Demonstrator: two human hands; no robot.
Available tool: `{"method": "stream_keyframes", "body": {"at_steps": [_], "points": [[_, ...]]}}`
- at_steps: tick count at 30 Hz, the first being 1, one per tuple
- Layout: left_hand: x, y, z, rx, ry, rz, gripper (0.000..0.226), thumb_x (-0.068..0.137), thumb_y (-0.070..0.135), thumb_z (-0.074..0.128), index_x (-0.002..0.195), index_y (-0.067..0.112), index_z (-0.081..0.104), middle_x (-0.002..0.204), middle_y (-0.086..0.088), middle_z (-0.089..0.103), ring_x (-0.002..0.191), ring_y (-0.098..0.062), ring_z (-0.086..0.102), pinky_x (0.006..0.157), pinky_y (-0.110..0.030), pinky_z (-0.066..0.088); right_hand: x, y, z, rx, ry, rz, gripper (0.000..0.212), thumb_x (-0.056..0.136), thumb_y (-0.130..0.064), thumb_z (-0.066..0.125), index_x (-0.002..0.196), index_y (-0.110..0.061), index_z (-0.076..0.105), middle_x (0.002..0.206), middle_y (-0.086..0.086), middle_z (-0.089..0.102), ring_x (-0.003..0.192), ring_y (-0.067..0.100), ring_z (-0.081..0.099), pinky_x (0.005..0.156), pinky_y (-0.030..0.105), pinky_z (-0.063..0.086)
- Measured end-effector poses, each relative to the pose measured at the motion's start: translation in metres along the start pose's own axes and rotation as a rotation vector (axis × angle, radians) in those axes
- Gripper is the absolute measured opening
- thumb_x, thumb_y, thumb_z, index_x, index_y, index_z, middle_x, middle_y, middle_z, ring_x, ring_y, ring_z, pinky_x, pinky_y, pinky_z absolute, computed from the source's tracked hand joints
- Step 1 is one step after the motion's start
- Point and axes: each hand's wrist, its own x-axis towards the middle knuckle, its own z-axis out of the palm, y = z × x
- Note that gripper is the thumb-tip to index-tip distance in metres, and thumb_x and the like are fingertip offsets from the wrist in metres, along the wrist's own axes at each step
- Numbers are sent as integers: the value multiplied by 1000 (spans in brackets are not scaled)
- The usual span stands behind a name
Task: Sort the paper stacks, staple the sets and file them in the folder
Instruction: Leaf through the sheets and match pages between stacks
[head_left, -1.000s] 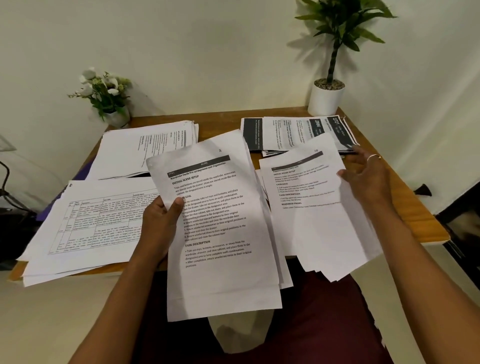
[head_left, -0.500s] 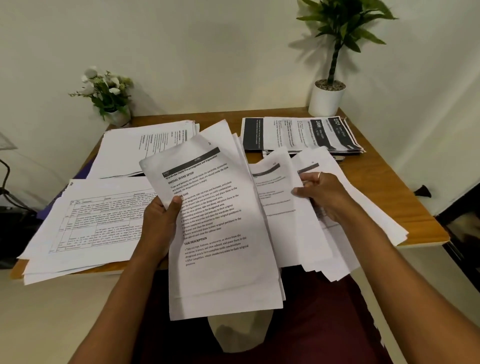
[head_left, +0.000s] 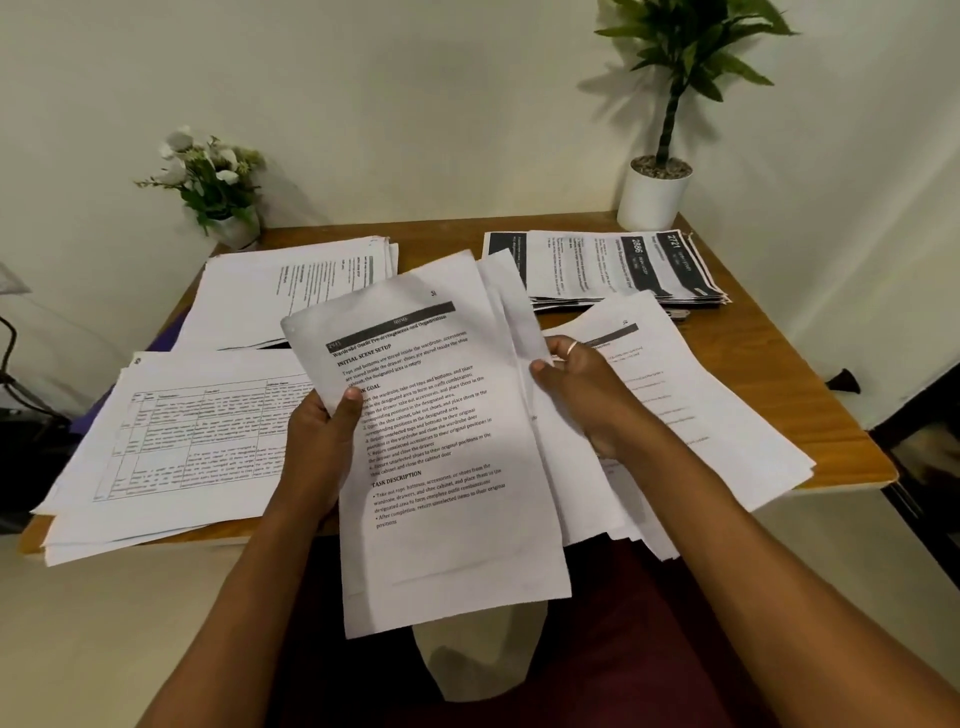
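Thin white printed paper, limp and slightly curled, covers most of the smooth wooden counter (head_left: 789, 374). At centre the left hand (head_left: 322, 447) grips a sheaf of printed sheets (head_left: 441, 467) by its left edge, thumb curled over the front page. That page carries a grey header bar and bold headings, and the sheaf hangs past the counter's near edge. The right hand (head_left: 587, 395), a ring on one finger, pinches the sheaf's right edge and lies over a loose fan of sheets (head_left: 701, 415) at 3 o'clock. A grid-table stack (head_left: 182, 431) lies at 9 o'clock, a text stack (head_left: 291, 291) at 11, a dark-banded stack (head_left: 623, 265) at 1. Behind that stands a potted plant (head_left: 654, 192) in a round white pot — a small flower pot (head_left: 213, 182) sits at 10.
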Motion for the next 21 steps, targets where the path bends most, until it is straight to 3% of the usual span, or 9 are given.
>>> {"method": "stream_keyframes", "body": {"at_steps": [3, 5, 8, 11, 16, 21], "points": [[2, -1, -2, -33, 9, -3, 20, 101, 19, 62, 120, 14, 64, 102, 3, 77, 88, -13, 76, 65, -23, 59, -8, 2, 6, 59, -133, 53, 20, 105, -21, 54, 123, -26, 62, 114, -5, 76, 105, 16, 73, 93, 33, 57], [3, -1, -1, -46, 37, -10, 26, 98, 15, 65, 122, 10, 57, 104, 1, 73, 82, -7, 75, 60, -19, 57, -10, 1, 1, 7, -134, 72, 17, 105, -33, 55, 119, -31, 64, 114, -9, 75, 108, 16, 71, 94, 34, 56], [4, -2, 0, 9, 37, 13, 36, 97, 16, 67, 129, 11, 51, 109, 5, 69, 82, 1, 73, 61, -14, 56, -3, 7, -27, -419, 168, -37, 22, 102, -40, 57, 118, -28, 68, 119, -7, 69, 112, 15, 62, 89, 28, 51], [6, -4, 0, 37, 19, 20, 32, 97, 15, 67, 127, 15, 55, 112, 5, 71, 91, -3, 73, 67, -16, 57, 7, 24, -68, -838, 488, 2, 42, 94, -39, 70, 131, -21, 63, 140, 9, 56, 131, 30, 45, 106, 45, 37], [7, -6, -1, 53, -19, 36, 18, 98, 13, 65, 114, 21, 67, 106, 9, 75, 96, -6, 73, 72, -15, 56, 16, 41, -110, -925, 556, 215, 86, 78, -62, 77, 144, -16, 48, 150, 16, 44, 142, 38, 31, 112, 55, 27], [6, -5, -2, 38, -25, 39, 17, 97, 16, 66, 110, 27, 68, 104, 11, 77, 99, -9, 73, 81, -27, 58, 25, 40, -117, -922, 560, 228, 93, 72, -64, 82, 144, -17, 46, 152, 15, 43, 143, 38, 32, 112, 55, 27]]}}
